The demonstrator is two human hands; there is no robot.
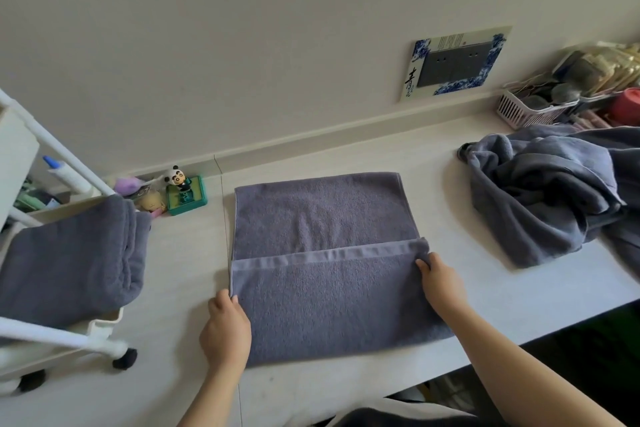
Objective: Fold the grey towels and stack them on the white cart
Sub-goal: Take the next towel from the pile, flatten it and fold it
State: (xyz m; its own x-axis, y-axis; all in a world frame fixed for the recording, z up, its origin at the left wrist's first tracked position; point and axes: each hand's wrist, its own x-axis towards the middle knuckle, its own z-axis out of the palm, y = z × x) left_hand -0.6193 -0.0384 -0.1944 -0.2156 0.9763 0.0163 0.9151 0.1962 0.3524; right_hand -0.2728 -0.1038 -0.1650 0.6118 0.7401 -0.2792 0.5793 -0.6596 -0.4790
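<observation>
At the far left stands the white cart (100,321), its tray carrying a stack of folded grey towels (69,263) that hangs a little over the tray's rim. Just behind the cart, against the wall, sit a few small toys: a purple one (125,185), a pale figure (149,202) and a panda figure on a green base (183,191). In the middle of the pale surface (485,274) lies the grey towel being folded (322,253), spread flat with its near part turned up over the far part, so the hemmed edge runs across it from left to right. The left hand (227,329) rests at the towel's left edge, its fingers (232,298) curled and pinching the folded layer near the hem's left end. The right hand (441,282) lies on the towel's right side, its fingers (424,265) pinching the right end of the hem. Both forearms reach in from the bottom of the view. On the wall behind hangs a plate with a blue and white border around grey sockets (455,62). Further right on the surface lies a crumpled heap of unfolded grey towels (547,194), well apart from the flat one. Behind that heap, in the far right corner, stand a pink basket (526,109) and other containers with mixed contents too blurred to make out.
</observation>
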